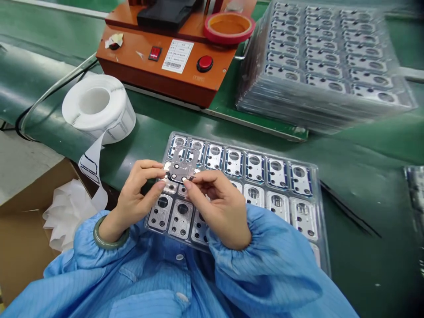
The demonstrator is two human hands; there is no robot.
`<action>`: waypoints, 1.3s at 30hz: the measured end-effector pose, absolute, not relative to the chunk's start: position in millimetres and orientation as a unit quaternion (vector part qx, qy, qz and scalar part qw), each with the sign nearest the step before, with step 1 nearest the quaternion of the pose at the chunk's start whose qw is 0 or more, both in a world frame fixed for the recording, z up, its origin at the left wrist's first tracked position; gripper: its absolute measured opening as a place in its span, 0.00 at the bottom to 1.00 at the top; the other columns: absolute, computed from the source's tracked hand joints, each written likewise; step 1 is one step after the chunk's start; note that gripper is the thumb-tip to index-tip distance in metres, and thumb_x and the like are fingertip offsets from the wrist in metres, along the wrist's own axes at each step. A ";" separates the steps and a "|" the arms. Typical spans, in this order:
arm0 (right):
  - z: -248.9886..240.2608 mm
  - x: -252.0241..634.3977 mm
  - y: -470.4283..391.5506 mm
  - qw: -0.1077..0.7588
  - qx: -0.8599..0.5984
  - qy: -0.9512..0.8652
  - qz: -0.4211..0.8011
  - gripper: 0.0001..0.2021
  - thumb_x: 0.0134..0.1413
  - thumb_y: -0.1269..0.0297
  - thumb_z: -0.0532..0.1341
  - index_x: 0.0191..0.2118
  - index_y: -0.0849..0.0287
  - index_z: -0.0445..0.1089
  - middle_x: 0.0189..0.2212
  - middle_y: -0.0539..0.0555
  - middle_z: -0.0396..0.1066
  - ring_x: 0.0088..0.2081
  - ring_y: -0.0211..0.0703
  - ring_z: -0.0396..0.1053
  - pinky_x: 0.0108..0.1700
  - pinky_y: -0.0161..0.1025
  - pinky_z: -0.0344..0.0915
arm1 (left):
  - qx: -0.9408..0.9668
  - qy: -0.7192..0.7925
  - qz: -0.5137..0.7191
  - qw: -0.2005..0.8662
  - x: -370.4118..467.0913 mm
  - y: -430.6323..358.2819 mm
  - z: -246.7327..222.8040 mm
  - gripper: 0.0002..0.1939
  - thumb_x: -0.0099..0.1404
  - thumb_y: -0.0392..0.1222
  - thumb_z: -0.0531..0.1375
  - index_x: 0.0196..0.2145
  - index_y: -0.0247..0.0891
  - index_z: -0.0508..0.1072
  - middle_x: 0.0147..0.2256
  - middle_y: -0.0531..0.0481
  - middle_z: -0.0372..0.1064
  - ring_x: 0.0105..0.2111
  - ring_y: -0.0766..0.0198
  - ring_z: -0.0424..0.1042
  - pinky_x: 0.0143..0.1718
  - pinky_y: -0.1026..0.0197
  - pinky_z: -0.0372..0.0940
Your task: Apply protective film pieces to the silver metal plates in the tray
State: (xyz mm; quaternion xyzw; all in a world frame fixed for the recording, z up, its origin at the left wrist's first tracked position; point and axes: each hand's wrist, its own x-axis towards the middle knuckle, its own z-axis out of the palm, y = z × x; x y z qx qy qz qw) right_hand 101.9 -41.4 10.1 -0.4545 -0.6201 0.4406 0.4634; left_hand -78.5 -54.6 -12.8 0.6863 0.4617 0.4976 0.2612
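Note:
Between my two hands is a small clear rectangular panel with round dark-rimmed holes, held over a clear plastic tray. My left hand pinches its lower left corner with thumb and fingers. At the lower right corner, the thumb and fingers of my right hand close on the same panel. Several silver metal plates with round holes sit in the tray's pockets; those in the top row have blue-black outlines. My right hand and sleeve hide part of the middle and lower rows.
A roll of white label tape stands at left, its strip hanging toward a cardboard box with crumpled backing paper. Behind are an orange machine, a red tape roll and stacked filled trays. Dark tweezers lie right.

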 end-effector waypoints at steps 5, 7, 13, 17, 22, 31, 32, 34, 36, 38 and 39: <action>13.0 104.6 -42.7 0.482 -0.448 -0.646 0.387 0.05 0.54 0.74 0.61 0.33 0.56 0.66 0.26 0.46 0.67 0.26 0.32 0.66 0.29 0.31 0.66 | 0.594 0.442 0.559 0.373 -67.6 -55.2 -9.1 0.26 0.65 0.38 0.57 0.60 0.44 0.56 0.47 0.44 0.66 0.38 0.66 0.72 0.40 0.62 0.70; 13.8 104.8 -42.7 0.471 -0.448 -0.654 0.387 0.05 0.54 0.73 0.61 0.33 0.56 0.66 0.26 0.45 0.67 0.26 0.32 0.66 0.29 0.31 0.66 | 0.576 0.436 0.529 0.445 -65.1 -55.0 -5.4 0.24 0.66 0.40 0.56 0.59 0.43 0.58 0.45 0.44 0.69 0.38 0.65 0.73 0.39 0.63 0.70; 12.1 104.0 -41.7 0.447 -0.453 -0.664 0.393 0.04 0.54 0.72 0.61 0.33 0.56 0.66 0.25 0.46 0.67 0.25 0.33 0.65 0.28 0.32 0.66 | 0.547 0.468 0.492 0.489 -58.6 -53.7 0.3 0.08 0.66 0.41 0.56 0.41 0.37 0.72 0.35 0.47 0.75 0.33 0.64 0.75 0.36 0.65 0.71; 10.2 104.0 -41.4 0.436 -0.453 -0.671 0.393 0.04 0.54 0.72 0.60 0.33 0.56 0.66 0.26 0.47 0.67 0.25 0.34 0.66 0.28 0.32 0.66 | 0.524 0.485 0.501 0.488 -56.4 -54.4 -1.7 0.05 0.66 0.40 0.57 0.36 0.38 0.72 0.29 0.51 0.75 0.29 0.65 0.76 0.34 0.64 0.71; 11.0 104.2 -40.8 0.433 -0.446 -0.682 0.386 0.04 0.54 0.72 0.60 0.32 0.56 0.66 0.26 0.47 0.68 0.25 0.34 0.66 0.28 0.32 0.66 | 0.515 0.484 0.501 0.500 -57.3 -56.1 -2.7 0.05 0.65 0.41 0.58 0.35 0.38 0.72 0.27 0.51 0.75 0.29 0.65 0.75 0.34 0.64 0.71; 11.0 102.6 -39.2 0.414 -0.423 -0.706 0.389 0.04 0.54 0.72 0.61 0.32 0.56 0.66 0.25 0.46 0.68 0.24 0.33 0.66 0.27 0.31 0.65 | 0.511 0.521 0.531 0.430 -59.1 -55.9 -8.6 0.08 0.65 0.44 0.57 0.32 0.38 0.70 0.25 0.54 0.66 0.23 0.70 0.63 0.24 0.68 0.61; 10.7 102.4 -39.3 0.414 -0.421 -0.706 0.391 0.04 0.54 0.72 0.61 0.32 0.57 0.66 0.25 0.46 0.68 0.24 0.33 0.66 0.27 0.31 0.65 | 0.517 0.526 0.531 0.418 -59.6 -56.6 -9.8 0.08 0.65 0.44 0.57 0.31 0.38 0.70 0.24 0.54 0.64 0.22 0.71 0.62 0.24 0.68 0.60; 10.4 102.1 -39.3 0.413 -0.419 -0.706 0.394 0.03 0.54 0.71 0.61 0.31 0.57 0.66 0.24 0.47 0.68 0.24 0.34 0.65 0.26 0.32 0.65 | 0.530 0.532 0.526 0.400 -60.4 -57.9 -11.5 0.07 0.65 0.43 0.57 0.31 0.38 0.69 0.24 0.55 0.63 0.22 0.71 0.61 0.23 0.68 0.58; 10.7 102.1 -39.1 0.410 -0.420 -0.706 0.396 0.03 0.54 0.70 0.60 0.31 0.57 0.66 0.24 0.47 0.68 0.24 0.34 0.65 0.26 0.32 0.65 | 0.535 0.535 0.522 0.393 -60.8 -58.8 -12.0 0.08 0.65 0.43 0.57 0.31 0.38 0.70 0.24 0.54 0.64 0.22 0.70 0.62 0.23 0.67 0.59; 11.4 102.1 -38.7 0.407 -0.421 -0.706 0.398 0.03 0.54 0.70 0.60 0.31 0.57 0.66 0.24 0.47 0.68 0.24 0.34 0.66 0.26 0.32 0.65 | 0.535 0.532 0.524 0.396 -60.4 -58.7 -11.8 0.08 0.65 0.44 0.57 0.33 0.38 0.70 0.25 0.53 0.67 0.23 0.69 0.64 0.24 0.67 0.60; 11.7 102.2 -38.5 0.406 -0.419 -0.707 0.400 0.03 0.54 0.70 0.60 0.31 0.57 0.66 0.24 0.47 0.68 0.23 0.34 0.66 0.26 0.32 0.65 | 0.533 0.527 0.530 0.398 -59.9 -58.3 -11.6 0.08 0.66 0.44 0.57 0.34 0.38 0.71 0.26 0.52 0.68 0.24 0.69 0.65 0.25 0.67 0.61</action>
